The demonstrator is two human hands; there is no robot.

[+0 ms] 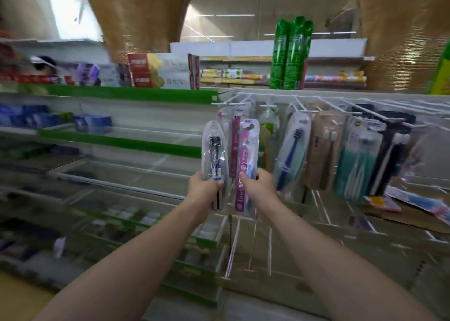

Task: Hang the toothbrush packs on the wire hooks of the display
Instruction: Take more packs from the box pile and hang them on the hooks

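- The left hand (204,186) has its grip closed around the lower part of a clear pack with dark toothbrushes (215,157), held upright.
- The right hand (258,186) grasps a pink toothbrush pack (246,165), upright just beside the first.
- Both packs sit in front of the white wire hooks (243,100), below their tips.
- More toothbrush packs (323,150) hang to the right.
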